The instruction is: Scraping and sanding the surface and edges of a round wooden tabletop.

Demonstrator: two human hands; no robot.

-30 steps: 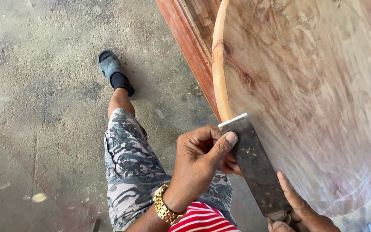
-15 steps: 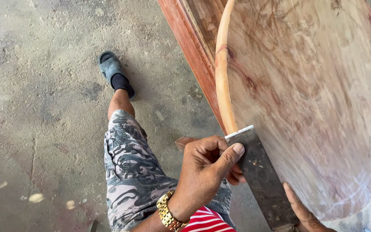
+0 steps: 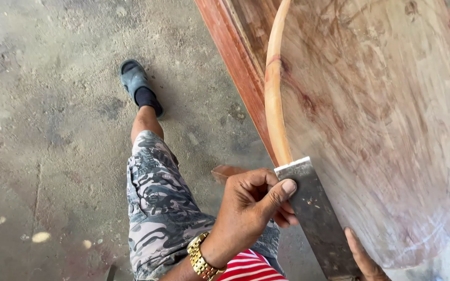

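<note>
The left hand [image 3: 251,208] is curled shut on the upper end of a flat metal scraper blade [image 3: 313,208], thumb pressed against its face and fingers wrapped behind. The blade runs from its square top edge near the centre of the view down toward 5 o'clock, lying against the pale rounded rim [image 3: 273,93] of a large round wooden slab [image 3: 381,119]. The right hand [image 3: 363,257] shows only a few fingers at the bottom edge, touching the lower end of the blade; how far it is closed I cannot tell.

The slab fills the view from 12 to 4 o'clock, reddish and streaked. It looks thick, heavy and stiff, not something to shift with one hand. The blade looks thin, rigid and hard-edged; a hold at both ends, fingers kept off the working edge, seems the safe grip. Beside the slab, toward 12 o'clock, stands a reddish wooden plank [image 3: 230,67]. The person's leg in patterned shorts [image 3: 157,208] and a dark sandal [image 3: 136,80] rest on the dusty concrete floor [image 3: 42,130] at 10 o'clock. No containers are in view.
</note>
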